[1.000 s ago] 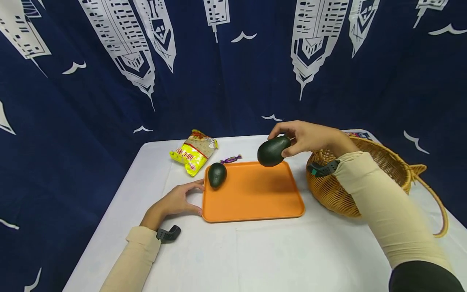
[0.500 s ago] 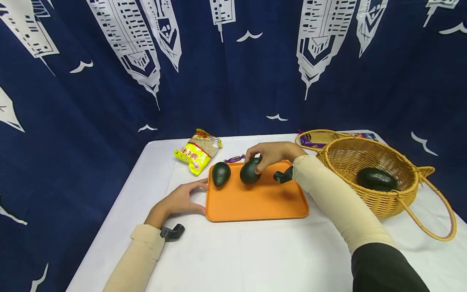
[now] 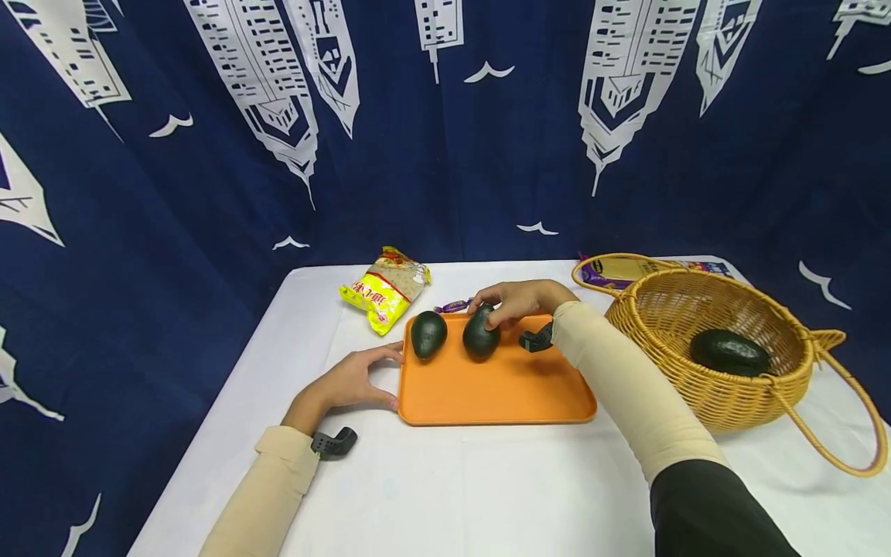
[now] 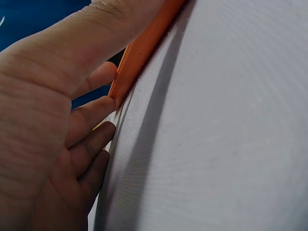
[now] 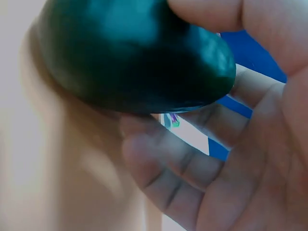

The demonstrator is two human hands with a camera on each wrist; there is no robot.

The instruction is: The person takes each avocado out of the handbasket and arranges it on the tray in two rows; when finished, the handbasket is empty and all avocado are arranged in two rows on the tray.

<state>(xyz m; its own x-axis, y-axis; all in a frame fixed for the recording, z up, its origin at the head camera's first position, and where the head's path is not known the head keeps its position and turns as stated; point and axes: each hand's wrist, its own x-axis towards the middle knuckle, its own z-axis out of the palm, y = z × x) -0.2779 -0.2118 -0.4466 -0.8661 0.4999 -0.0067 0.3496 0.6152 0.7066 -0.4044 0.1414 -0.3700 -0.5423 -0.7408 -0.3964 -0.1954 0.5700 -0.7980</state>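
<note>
In the head view, my right hand (image 3: 518, 300) holds a dark green avocado (image 3: 480, 334) over the upper middle of an orange tray (image 3: 501, 394). The right wrist view shows the thumb on one side of this avocado (image 5: 134, 57) and the curled fingers on the other. To its left, a second avocado (image 3: 428, 335) lies on the tray near the upper left corner. My left hand (image 3: 355, 383) rests at the tray's left edge, thumb and fingers spread apart. Up close in the left wrist view, its fingertips reach the orange tray wall (image 4: 139, 55).
A wicker basket (image 3: 724, 402) with a dark avocado (image 3: 729, 353) inside stands at the right, its handles folded out. Behind it lies a purple and gold package (image 3: 619, 269). A yellow snack bag (image 3: 387, 290) and a purple-wrapped candy (image 3: 452, 306) lie behind the tray.
My right hand has carried the avocado leftward from near the basket and down to the tray, beside the other avocado. The left hand has stayed at the tray's edge.
</note>
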